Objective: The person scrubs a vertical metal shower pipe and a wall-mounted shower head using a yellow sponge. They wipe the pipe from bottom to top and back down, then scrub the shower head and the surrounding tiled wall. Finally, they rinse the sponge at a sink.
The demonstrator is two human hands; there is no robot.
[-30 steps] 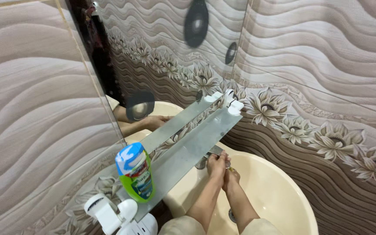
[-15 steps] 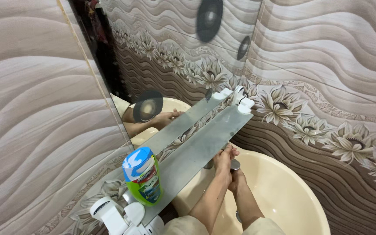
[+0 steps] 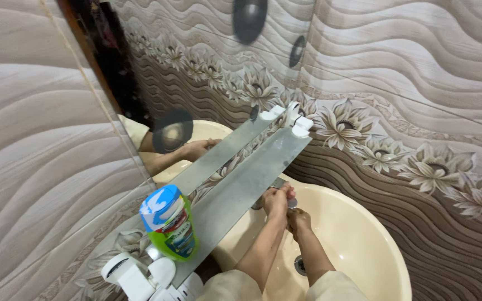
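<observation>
Both my hands are over a cream wash basin [image 3: 364, 239], just under the edge of a glass shelf [image 3: 246, 184]. My left hand [image 3: 276, 199] is closed around the top of the metal tap [image 3: 292, 203] at the basin's back rim. Just below the tap, my right hand [image 3: 298, 218] has its fingers curled; whether it holds anything is hidden. Both forearms come up from the bottom edge in pale sleeves. The drain [image 3: 300, 265] lies beneath my right forearm.
A green bottle with a blue and white cap [image 3: 169, 223] stands at the near end of the shelf. White brackets [image 3: 297, 125] hold the shelf's far end. A mirror [image 3: 196, 83] above reflects my arm. Brown flower-patterned tiles [image 3: 419, 167] cover the wall to the right.
The view has shifted slightly. My left hand has stayed on the tap, and my right hand has dropped a little lower under it.
</observation>
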